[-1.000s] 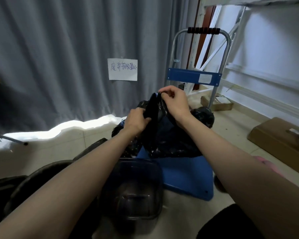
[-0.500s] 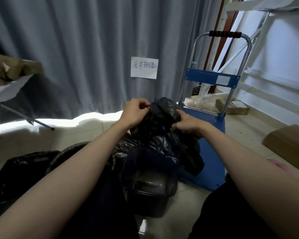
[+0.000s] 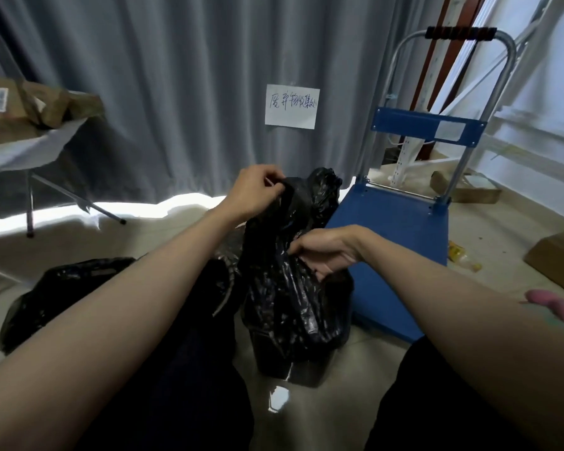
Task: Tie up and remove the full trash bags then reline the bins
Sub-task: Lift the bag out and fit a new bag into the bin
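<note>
A crumpled black trash bag (image 3: 293, 288) hangs over a small dark bin (image 3: 293, 369) on the floor between my knees. My left hand (image 3: 258, 190) pinches the bag's upper edge and holds it up. My right hand (image 3: 319, 252) grips the bag's plastic lower down on its right side. Most of the bin is covered by the bag; only its glossy lower wall shows. A second black bag (image 3: 62, 288) lies on the floor to the left, partly behind my left forearm.
A blue platform trolley (image 3: 398, 242) with a metal handle stands just right of the bin. Grey curtains with a paper note (image 3: 292, 107) hang behind. A folding table (image 3: 23, 148) with cardboard stands at left. Cardboard boxes (image 3: 557, 258) and litter lie on the right floor.
The bag has come off the trolley and now drapes over the bin in front of me. My left hand has lifted its edge higher and my right hand has dropped lower on the bag.
</note>
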Demonstrator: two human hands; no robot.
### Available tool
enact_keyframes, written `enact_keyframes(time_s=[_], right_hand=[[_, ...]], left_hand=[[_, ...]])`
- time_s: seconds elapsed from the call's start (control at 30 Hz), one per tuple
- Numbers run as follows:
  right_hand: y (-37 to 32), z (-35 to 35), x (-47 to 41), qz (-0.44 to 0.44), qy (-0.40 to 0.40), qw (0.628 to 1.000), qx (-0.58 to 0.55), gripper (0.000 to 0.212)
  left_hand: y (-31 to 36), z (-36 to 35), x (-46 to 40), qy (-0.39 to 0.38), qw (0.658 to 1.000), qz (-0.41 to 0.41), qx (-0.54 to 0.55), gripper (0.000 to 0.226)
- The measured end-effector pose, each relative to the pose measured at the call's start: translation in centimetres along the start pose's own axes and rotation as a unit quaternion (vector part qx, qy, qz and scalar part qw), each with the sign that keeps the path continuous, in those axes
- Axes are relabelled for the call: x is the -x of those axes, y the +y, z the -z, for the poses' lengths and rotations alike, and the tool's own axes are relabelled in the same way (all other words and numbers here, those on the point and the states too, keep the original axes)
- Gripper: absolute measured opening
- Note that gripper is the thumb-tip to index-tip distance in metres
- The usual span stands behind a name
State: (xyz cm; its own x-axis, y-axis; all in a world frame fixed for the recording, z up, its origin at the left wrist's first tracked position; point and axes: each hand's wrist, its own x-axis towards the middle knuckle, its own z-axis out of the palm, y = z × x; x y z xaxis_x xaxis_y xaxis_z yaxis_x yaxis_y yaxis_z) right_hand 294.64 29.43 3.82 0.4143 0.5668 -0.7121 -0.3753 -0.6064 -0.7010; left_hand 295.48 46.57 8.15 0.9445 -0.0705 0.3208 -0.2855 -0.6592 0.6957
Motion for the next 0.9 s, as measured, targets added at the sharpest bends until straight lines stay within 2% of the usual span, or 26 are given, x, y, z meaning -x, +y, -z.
enact_keyframes(time_s=[0.07,0.1,0.17,0.23,0.3,0.37,0.4,0.43,0.57,0.73,0.8,0.9], right_hand=[[0.2,-0.5,-0.9,-0.005,-0.032,0.999,-0.025,0.036],[0.2,-0.5,-1.2,0.0,-0.023,0.999,-0.025,0.034],[0.2,-0.2,-1.2,0.021,0.029,0.999,-0.023,0.031],[0.1,0.6,-1.1,0.04,0.116,0.992,-0.003,0.028],[0.1,1.8,-0.9,0.04,0.247,0.964,0.087,0.023],[0.7,3.1,-0.8,-0.002,0.377,0.891,0.251,0.024],[1.2,3.6,-0.8,-0.031,0.417,0.853,0.311,0.027],[1.8,3.9,-0.7,-0.053,0.441,0.831,0.334,0.03],[3.1,4.7,-1.3,-0.056,0.487,0.801,0.344,0.052],[2.5,4.4,-1.3,0.12,0.563,0.757,0.311,0.039],[2.6,3.8,-1.3,0.143,0.547,0.758,0.326,0.051],[3.5,3.0,-2.0,0.085,0.492,0.779,0.378,0.071]], left_hand=[[-1.5,-0.4,0.4,-0.109,0.991,0.004,-0.082,0.009],[-2.1,-0.7,0.7,-0.166,0.976,0.004,-0.138,0.013],[-3.1,-1.6,1.4,-0.266,0.938,0.014,-0.223,0.022],[-3.7,-2.4,1.7,-0.321,0.913,0.037,-0.249,0.029],[-4.0,-2.6,1.6,-0.318,0.91,0.043,-0.263,0.03],[-4.2,-2.4,1.2,-0.276,0.921,0.043,-0.271,0.027],[-4.4,-2.2,1.0,-0.25,0.928,0.044,-0.273,0.024],[-4.5,-2.1,0.7,-0.229,0.933,0.045,-0.274,0.022],[-5.0,-2.6,0.3,-0.194,0.934,0.042,-0.297,0.02],[-4.9,-3.3,-0.4,-0.146,0.933,0.03,-0.328,0.023],[-4.7,-3.7,-0.4,-0.135,0.935,0.027,-0.326,0.024],[-4.2,-4.5,-0.4,-0.131,0.938,0.014,-0.32,0.019]])
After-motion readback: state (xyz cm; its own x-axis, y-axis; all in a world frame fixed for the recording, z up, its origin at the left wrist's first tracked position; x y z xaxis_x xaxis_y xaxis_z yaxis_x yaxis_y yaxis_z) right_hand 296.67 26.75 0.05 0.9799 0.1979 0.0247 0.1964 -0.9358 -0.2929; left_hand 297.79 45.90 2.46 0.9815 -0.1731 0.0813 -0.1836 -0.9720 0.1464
